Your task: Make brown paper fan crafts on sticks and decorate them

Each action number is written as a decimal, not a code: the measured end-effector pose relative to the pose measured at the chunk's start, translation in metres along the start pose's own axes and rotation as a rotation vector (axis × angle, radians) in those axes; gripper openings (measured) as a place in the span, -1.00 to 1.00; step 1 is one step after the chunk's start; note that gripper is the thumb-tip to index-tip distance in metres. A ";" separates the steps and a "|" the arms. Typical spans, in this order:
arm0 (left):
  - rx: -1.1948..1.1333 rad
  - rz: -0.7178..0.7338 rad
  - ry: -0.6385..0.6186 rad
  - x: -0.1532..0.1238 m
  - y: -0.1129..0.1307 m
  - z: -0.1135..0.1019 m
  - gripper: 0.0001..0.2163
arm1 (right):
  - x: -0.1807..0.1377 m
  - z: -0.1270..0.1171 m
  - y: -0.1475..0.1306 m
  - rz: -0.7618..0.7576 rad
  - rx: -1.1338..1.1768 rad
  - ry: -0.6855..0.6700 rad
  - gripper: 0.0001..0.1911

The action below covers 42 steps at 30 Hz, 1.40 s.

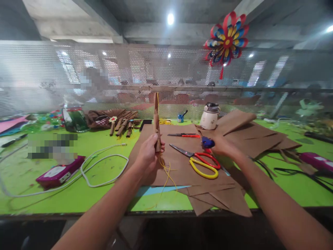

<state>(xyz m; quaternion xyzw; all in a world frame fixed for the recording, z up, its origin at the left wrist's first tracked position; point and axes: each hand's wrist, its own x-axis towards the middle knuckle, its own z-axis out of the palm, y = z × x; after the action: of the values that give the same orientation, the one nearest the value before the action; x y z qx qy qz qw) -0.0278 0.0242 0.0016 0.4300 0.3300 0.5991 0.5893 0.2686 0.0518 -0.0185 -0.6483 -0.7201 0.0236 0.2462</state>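
Note:
My left hand point(151, 149) is closed around a slim brown paper roll point(156, 121) held upright over the brown paper sheet. Yellow string point(166, 170) trails from the roll's lower end onto the sheet. My right hand point(221, 144) reaches forward at the right edge of that sheet, closed on a dark blue object point(207, 141) with a red part below; its exact kind is unclear and my fingers are partly hidden. Large scissors point(205, 166) with red and yellow handles lie between my hands. Smaller scissors point(183, 135) with orange-red handles lie behind them.
Brown paper sheets point(244, 133) are piled at the right. Tied paper rolls point(125, 125), a green bottle point(74, 118), a magenta box point(61, 172) and a white cable point(104, 156) are at the left. A cream flask point(209, 118) stands behind, before a perforated screen point(125, 69).

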 end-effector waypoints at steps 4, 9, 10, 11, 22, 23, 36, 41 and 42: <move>-0.038 -0.096 -0.031 -0.005 -0.002 0.004 -0.80 | -0.010 -0.028 -0.014 0.098 0.384 0.077 -0.74; -0.035 -0.114 -0.098 -0.014 -0.008 0.011 -0.76 | -0.035 -0.035 -0.055 -0.056 1.153 -0.062 -0.65; -0.024 -0.113 -0.115 -0.016 -0.008 0.012 -0.74 | -0.039 -0.033 -0.061 -0.080 1.179 -0.065 -0.66; -0.012 -0.114 -0.129 -0.018 -0.009 0.013 -0.73 | -0.043 -0.031 -0.067 -0.095 1.177 -0.075 -0.67; 0.012 -0.124 -0.206 -0.029 -0.012 0.021 -0.70 | -0.054 -0.017 -0.075 -0.168 0.946 -0.191 -0.66; 0.012 -0.127 -0.207 -0.029 -0.013 0.021 -0.70 | -0.054 -0.016 -0.075 -0.162 0.934 -0.191 -0.65; 0.059 -0.102 -0.217 -0.030 -0.014 0.020 -0.76 | -0.054 -0.011 -0.078 -0.254 0.790 -0.137 -0.67; 0.088 -0.109 -0.212 -0.029 -0.015 0.020 -0.76 | -0.054 -0.010 -0.077 -0.275 0.765 -0.101 -0.69; 0.090 -0.110 -0.209 -0.029 -0.015 0.020 -0.76 | -0.054 -0.010 -0.078 -0.278 0.761 -0.100 -0.69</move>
<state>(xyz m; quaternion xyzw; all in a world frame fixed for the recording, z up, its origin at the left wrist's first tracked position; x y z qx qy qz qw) -0.0054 -0.0051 -0.0073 0.4975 0.3164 0.5024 0.6325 0.2029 -0.0140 -0.0001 -0.4052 -0.7519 0.2862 0.4342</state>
